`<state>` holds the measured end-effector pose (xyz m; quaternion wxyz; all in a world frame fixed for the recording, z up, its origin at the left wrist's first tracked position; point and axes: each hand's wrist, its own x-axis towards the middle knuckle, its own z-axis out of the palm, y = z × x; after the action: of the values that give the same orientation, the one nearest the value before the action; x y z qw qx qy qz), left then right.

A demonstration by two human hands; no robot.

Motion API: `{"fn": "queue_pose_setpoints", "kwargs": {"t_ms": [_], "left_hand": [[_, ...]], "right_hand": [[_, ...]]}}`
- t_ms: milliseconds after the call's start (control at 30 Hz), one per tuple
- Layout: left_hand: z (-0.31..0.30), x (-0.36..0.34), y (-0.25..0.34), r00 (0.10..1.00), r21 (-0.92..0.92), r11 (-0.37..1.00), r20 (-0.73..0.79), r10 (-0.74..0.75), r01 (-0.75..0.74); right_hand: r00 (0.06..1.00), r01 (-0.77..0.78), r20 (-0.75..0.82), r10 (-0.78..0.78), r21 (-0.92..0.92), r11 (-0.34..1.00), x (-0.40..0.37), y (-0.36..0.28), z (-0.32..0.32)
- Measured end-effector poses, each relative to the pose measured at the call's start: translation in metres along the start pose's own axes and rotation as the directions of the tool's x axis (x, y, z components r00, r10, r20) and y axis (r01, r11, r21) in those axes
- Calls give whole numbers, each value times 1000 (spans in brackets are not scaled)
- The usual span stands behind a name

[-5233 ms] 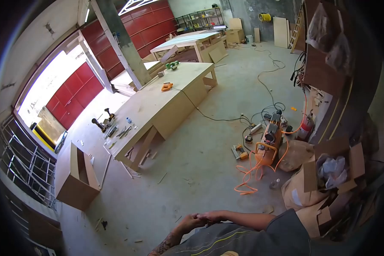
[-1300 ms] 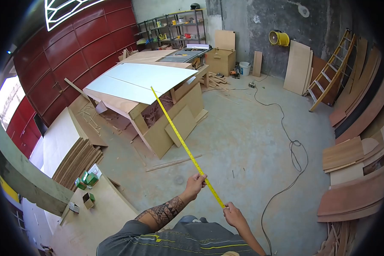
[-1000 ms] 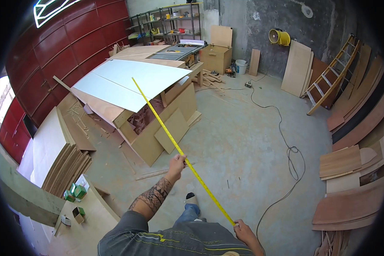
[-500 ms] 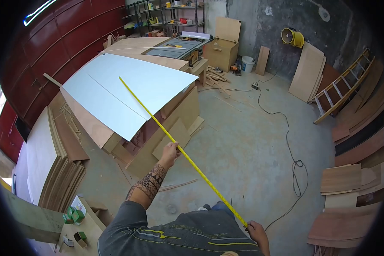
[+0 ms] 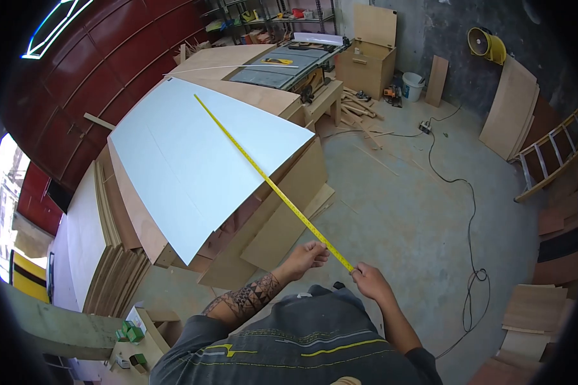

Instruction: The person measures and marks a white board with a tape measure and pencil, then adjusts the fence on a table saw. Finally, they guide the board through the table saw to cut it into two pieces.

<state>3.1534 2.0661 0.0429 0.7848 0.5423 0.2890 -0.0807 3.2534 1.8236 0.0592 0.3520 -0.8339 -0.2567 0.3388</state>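
Closer together now, left hand (image 5: pixel 308 255) and right hand (image 5: pixel 368 281) pinching thin yellow tape (image 5: pixel 270 183) over flat white panel (image 5: pixel 186 160)

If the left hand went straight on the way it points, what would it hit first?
The left hand would meet the yellow tape first; its fingers already close on it. Beyond that lies only bare concrete floor, though depth is unclear.
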Motion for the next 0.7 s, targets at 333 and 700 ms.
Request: {"fn": "queue_pose_setpoints", "kwargs": {"t_ms": [333, 700], "left_hand": [[-70, 150, 114, 940, -32, 990, -318, 123, -140], [-309, 294, 279, 797, -91, 968, -588, 137, -234]], "right_hand": [[994, 83, -61, -93, -139, 987, 171, -75, -53], [994, -87, 52, 96, -152, 985, 209, -76, -171]]}}
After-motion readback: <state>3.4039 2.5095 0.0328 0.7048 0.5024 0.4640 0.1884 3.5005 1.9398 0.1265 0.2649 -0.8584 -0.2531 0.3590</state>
